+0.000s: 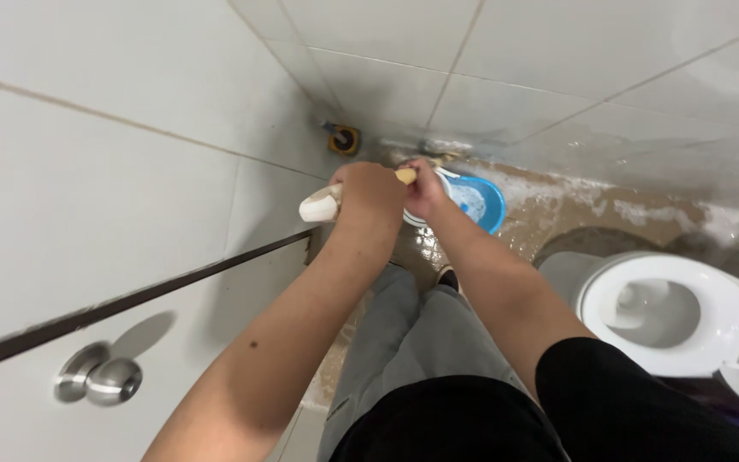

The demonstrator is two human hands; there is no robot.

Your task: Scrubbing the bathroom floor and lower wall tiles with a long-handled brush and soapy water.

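White wall tiles (87, 197) close in a small bathroom stall, and the brown floor (575, 214) below is wet, with streaks of white foam along the foot of the far wall. Both hands meet over the floor's far left corner. The left hand (368, 195) is wrapped in a full fist around a pale, cream-coloured handle (319, 206), whose thick end sticks out to the left of the knuckles. The right hand (425, 190) is closed on the same handle just beside the left, with a short yellowish stretch of it showing between them; what the handle's lower end carries is hidden behind the hands, possibly a brush. Directly beyond the right hand, on the wet floor, stands a blue basin (481, 202) holding soapy water. A small brass fitting (344, 139) sits in the corner where the walls meet. By the floor's right edge stands a white toilet (665, 312) with its lid up. On the left, a door (173, 342) carries a round metal knob (100, 382). Grey trouser legs (412, 342) stand between the forearms.
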